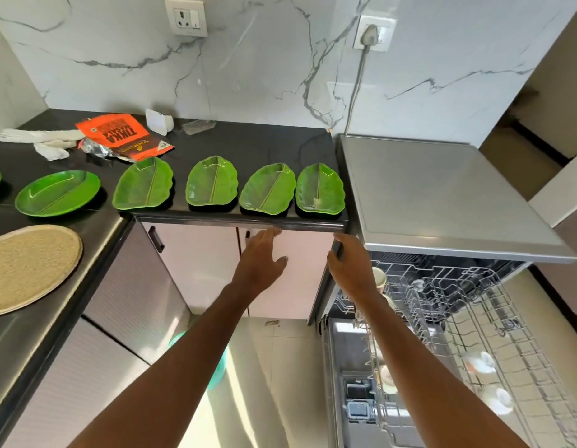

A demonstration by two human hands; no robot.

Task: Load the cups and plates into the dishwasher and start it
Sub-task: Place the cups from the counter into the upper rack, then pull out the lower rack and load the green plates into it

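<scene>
Several green leaf-shaped plates lie in a row along the black counter's front edge; the rightmost plate (pixel 320 189) sits beside the dishwasher (pixel 442 195). An oval green plate (pixel 57 193) lies further left. My left hand (pixel 261 260) is open, fingers spread, just below the counter edge under the plates. My right hand (pixel 350 263) is also empty, held beside the dishwasher's left corner. The dishwasher door is down and both wire racks are pulled out. Pale cups (pixel 481 363) sit in the lower rack (pixel 506 367), and another cup (pixel 379 278) stands in the upper rack.
A round woven mat (pixel 28 266) lies on the counter's left wing. An orange snack packet (pixel 119 134), a white cloth (pixel 44 140) and a small white container (pixel 158 121) sit near the back wall. A power cord (pixel 358 79) runs up to a socket.
</scene>
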